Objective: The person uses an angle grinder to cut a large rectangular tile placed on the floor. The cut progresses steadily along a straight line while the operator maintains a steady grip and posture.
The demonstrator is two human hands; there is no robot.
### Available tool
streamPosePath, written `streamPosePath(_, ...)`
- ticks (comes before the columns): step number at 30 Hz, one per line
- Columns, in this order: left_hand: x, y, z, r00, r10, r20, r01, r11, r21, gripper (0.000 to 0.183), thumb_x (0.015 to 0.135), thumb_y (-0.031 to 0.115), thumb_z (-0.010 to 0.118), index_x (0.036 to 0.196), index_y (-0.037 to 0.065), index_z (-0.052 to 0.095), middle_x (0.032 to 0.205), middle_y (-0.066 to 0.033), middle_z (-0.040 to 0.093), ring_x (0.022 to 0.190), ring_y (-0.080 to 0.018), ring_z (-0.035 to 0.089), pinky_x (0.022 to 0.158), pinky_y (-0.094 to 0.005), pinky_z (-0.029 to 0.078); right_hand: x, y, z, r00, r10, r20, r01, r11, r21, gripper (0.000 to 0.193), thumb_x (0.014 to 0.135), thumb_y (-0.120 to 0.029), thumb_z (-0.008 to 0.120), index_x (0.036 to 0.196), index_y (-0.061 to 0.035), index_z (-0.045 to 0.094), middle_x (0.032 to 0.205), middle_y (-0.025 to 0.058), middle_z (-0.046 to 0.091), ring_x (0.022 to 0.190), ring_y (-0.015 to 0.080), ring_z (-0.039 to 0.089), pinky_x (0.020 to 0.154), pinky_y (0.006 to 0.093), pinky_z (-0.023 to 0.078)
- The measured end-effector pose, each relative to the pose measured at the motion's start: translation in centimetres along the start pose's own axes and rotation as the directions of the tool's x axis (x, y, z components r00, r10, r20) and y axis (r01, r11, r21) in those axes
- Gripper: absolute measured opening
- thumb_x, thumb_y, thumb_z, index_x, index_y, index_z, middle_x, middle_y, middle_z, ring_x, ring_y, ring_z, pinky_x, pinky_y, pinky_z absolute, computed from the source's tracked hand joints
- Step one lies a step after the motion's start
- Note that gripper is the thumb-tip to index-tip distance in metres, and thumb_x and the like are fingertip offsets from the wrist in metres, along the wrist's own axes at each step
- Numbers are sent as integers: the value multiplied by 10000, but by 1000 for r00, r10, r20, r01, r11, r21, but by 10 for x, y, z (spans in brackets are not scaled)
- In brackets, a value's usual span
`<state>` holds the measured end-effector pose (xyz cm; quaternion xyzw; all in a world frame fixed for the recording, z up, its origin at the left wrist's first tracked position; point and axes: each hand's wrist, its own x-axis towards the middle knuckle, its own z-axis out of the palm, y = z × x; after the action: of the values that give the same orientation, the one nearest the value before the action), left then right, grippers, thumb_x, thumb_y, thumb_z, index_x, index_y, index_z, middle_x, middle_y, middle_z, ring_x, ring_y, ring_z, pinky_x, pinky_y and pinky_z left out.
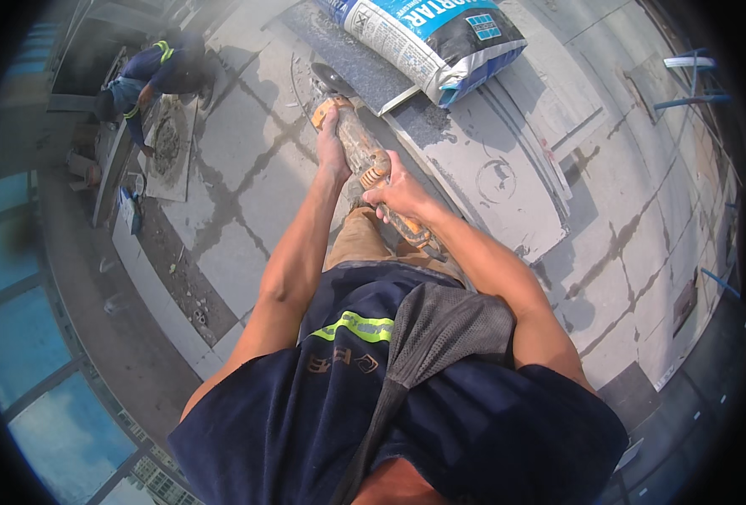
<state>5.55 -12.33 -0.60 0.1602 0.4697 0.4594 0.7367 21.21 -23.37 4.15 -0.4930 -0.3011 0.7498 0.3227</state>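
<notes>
Fingers of my right hand point(405, 190) clamp the grinder's point(356, 141) rear handle; my left hand's point(333, 157) wrap its front, the disc point(333, 78) just beyond them. I'd expect a heavy, rigid, dust-slick tool, best held at both ends.

Seen from above, our left arm point(295, 240) reaches forward with a slight bend at the elbow, and our left hand point(331, 153), the farther one, is curled in a grip. Our right arm point(484, 252) bends at the elbow and slants inward. Our right hand point(402, 192), closer to our body, is wrapped in a grip too. Both forearms are bare.
</notes>
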Motion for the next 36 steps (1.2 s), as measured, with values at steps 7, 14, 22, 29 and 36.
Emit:
streamPosePath(7,-30,-16,8,998,64,-13,-64,998,-8,492,1070,485,588,1246,26,581,925,-138,694,744,-292,729,672,-462,639,-25,18,-4,1000,-7,7,7,1000,-11,961,877,16,774,1626,-107,184,1011,147,706,564,174,650,442,344,532)
streamPosePath(14,-55,-32,14,997,51,-54,-51,999,5,458,1071,467,596,1221,34,584,908,-132,690,722,-280,726,644,-454,639,-55,24,-8,1000,10,2,-10,1000,-16,923,877,40,770,1601,-78,210,1019,136,687,567,161,633,449,325,524)
streamPosePath(22,-55,-46,-4,997,75,5,-75,993,88,617,1050,609,564,1301,46,541,979,-177,684,828,-356,739,722,-504,641,-68,25,-9,1000,-15,-4,15,1000,-17,920,845,16,787,1586,-33,243,1067,133,698,561,162,643,472,330,534)
streamPosePath(29,-52,-37,12,995,80,-63,-80,997,-3,459,1062,462,625,1235,40,568,897,-125,683,702,-266,720,641,-446,643,-51,26,-12,999,6,37,-7,1000,27,894,884,61,762,1584,-83,224,1074,141,663,571,165,630,440,325,525)
streamPosePath(36,-19,-22,-8,997,66,-31,-63,994,85,617,1039,608,580,1254,29,576,954,-164,683,812,-354,730,736,-514,633,-25,18,-7,999,-2,45,-1,998,63,900,895,64,747,1597,-88,205,1067,141,667,563,166,626,429,326,511)
